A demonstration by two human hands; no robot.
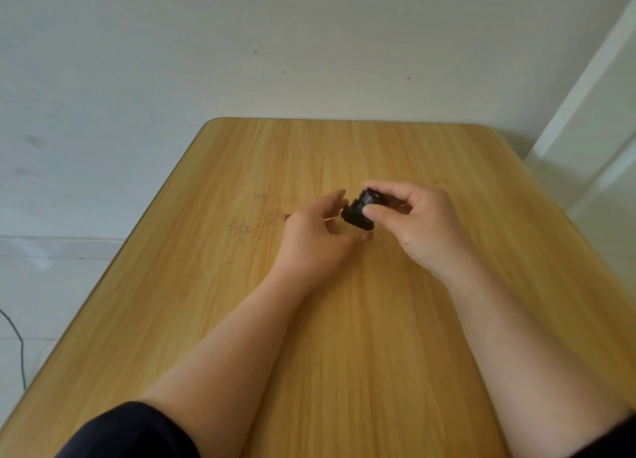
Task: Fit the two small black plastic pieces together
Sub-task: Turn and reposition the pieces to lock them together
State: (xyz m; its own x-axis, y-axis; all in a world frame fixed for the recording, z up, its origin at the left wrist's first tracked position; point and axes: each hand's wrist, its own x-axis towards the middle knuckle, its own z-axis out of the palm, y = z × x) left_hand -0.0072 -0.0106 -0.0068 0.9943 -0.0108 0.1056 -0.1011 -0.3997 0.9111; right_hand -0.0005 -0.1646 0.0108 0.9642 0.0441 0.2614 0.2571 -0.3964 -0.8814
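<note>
Two bare hands meet over the middle of a wooden table, with two small black plastic pieces between them. Far left of the table, a thin dark cable hangs against the white wall. Left of the black pieces, the left hand is loosely spread, its fingers apart and curved toward the pieces; whether a fingertip touches them is too blurred to tell. The pieces sit pressed against each other, raised a little above the table surface; I cannot tell whether they are fully joined. Right of them, the right hand pinches the pieces between thumb and forefinger, the other fingers curled in.
</note>
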